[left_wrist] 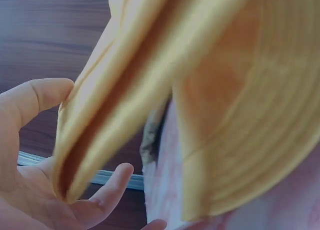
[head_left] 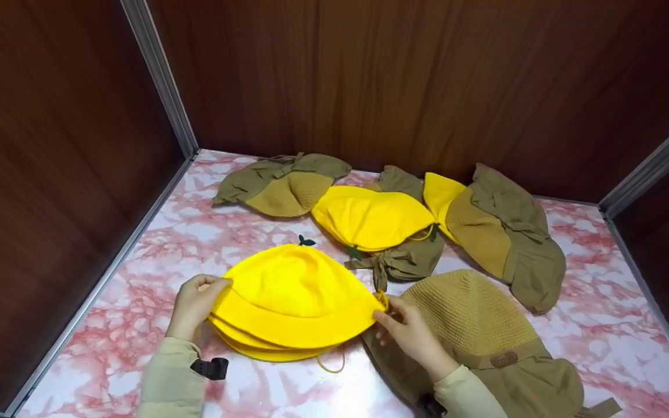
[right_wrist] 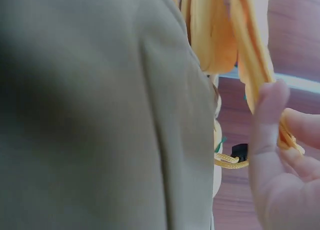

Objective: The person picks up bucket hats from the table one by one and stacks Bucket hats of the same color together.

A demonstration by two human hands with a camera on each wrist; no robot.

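Observation:
A yellow bucket hat [head_left: 297,290] with a green leaf tip is stretched sideways between my hands, its crown away from me. My left hand [head_left: 195,305] pinches the left end of its brim between thumb and fingers. At the right end my right hand [head_left: 411,334] pinches the brim beside a yellow cord. More yellow brim layers show underneath; whether they belong to a second hat I cannot tell. In the left wrist view the pinched yellow cloth [left_wrist: 120,104] is folded double. A tan sun hat [head_left: 468,313] with a neck flap lies under my right forearm.
Farther back lie another yellow hat [head_left: 375,217], a tan hat [head_left: 288,188] at the left and one [head_left: 497,226] at the right, partly overlapping. Brown wood-grain panels [head_left: 398,87] with metal edges enclose the pink-and-white marbled table [head_left: 119,313].

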